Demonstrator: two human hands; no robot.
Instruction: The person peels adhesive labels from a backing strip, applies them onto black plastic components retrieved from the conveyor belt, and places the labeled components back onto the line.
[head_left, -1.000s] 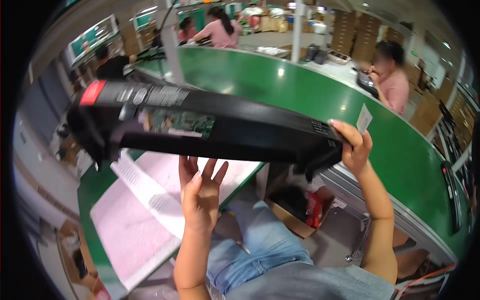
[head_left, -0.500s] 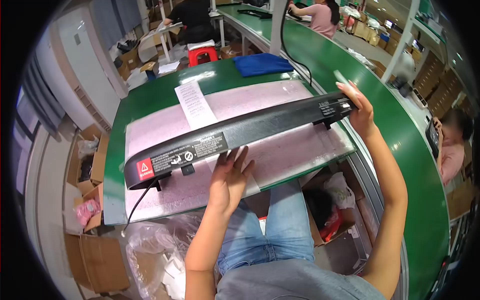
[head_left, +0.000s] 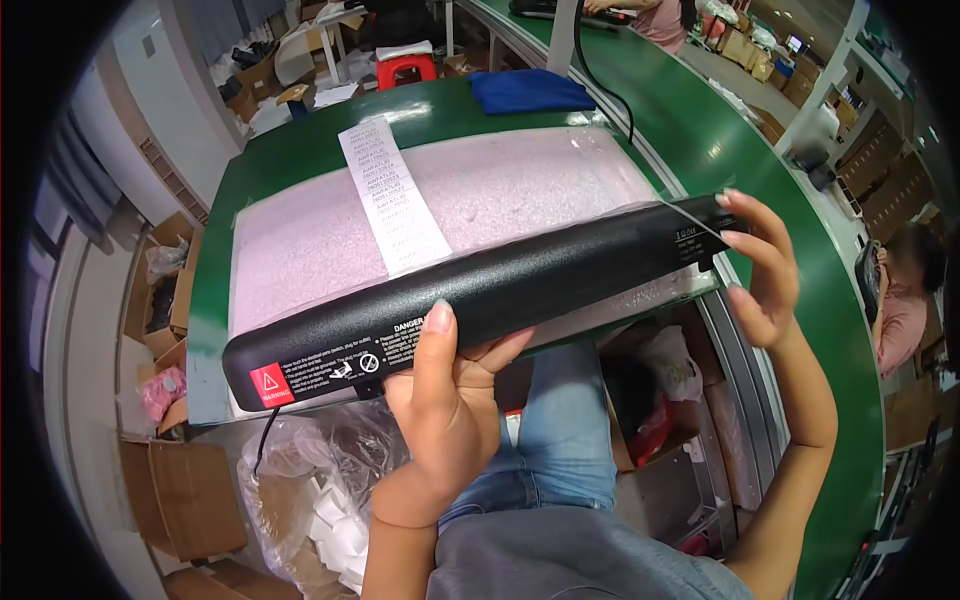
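Note:
A long black housing (head_left: 560,280) with a red warning label (head_left: 269,383) and white printed text lies tilted across my view. My left hand (head_left: 450,400) is closed on its lower edge, thumb on the face and fingers beneath. At the right end, my right hand (head_left: 765,260) has curled fingers by the printed corner. From its fingertips runs a thin pale strip (head_left: 690,217), seen nearly edge-on. A black cable (head_left: 266,440) hangs from the housing's left end. Beyond it, a printed label sheet (head_left: 385,190) lies on the pink padded mat (head_left: 520,170).
A folded blue cloth (head_left: 530,91) lies on the green table (head_left: 220,215). A plastic-lined box (head_left: 265,480) with paper scraps stands below left. Cardboard boxes (head_left: 195,500) crowd the floor. A co-worker (head_left: 905,290) sits at the right.
The housing has come nearer and rolled its printed face toward me. My left hand has moved from open beneath it to gripping it. My right hand has lowered with the pale strip.

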